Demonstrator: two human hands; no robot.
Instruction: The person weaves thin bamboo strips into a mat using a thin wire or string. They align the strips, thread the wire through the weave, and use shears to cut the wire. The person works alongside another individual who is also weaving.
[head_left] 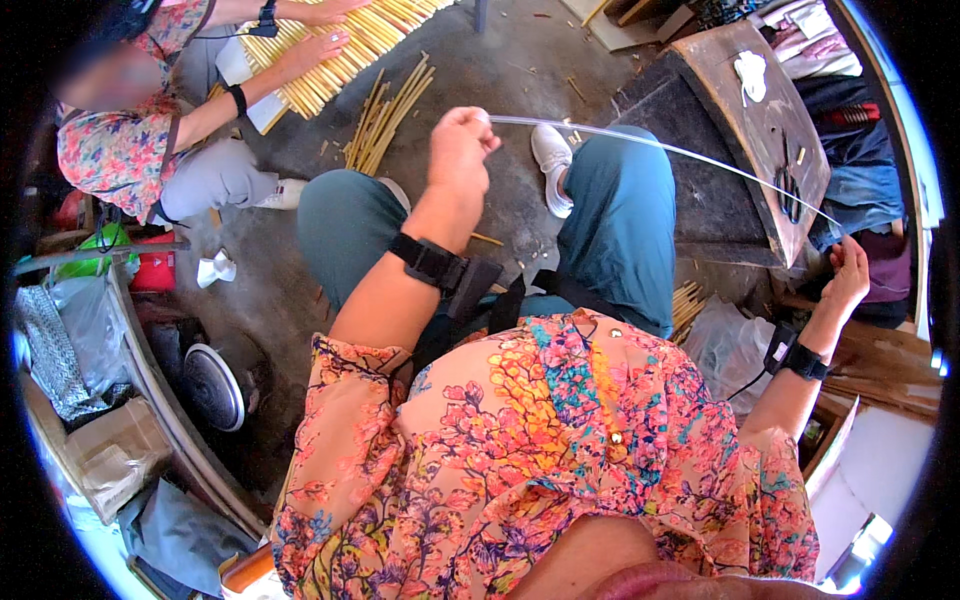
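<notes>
Dressed in a peach floral blouse (510, 400) with shiny buttons (615, 438), teal trousers (618, 235) and white shoes (551, 160); fitted with black wrist straps (428, 260) and a thin cable (748, 384) at right.

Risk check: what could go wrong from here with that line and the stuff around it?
Snag: the pale line spans from the left hand to the right hand, crossing a dark scissors-like tool in this view; it might catch. Contact isn't clear.
Slip: each end seems held by the fingers alone, so one could slide free.
Underfoot: loose sticks on the floor could roll if stepped on.
</notes>
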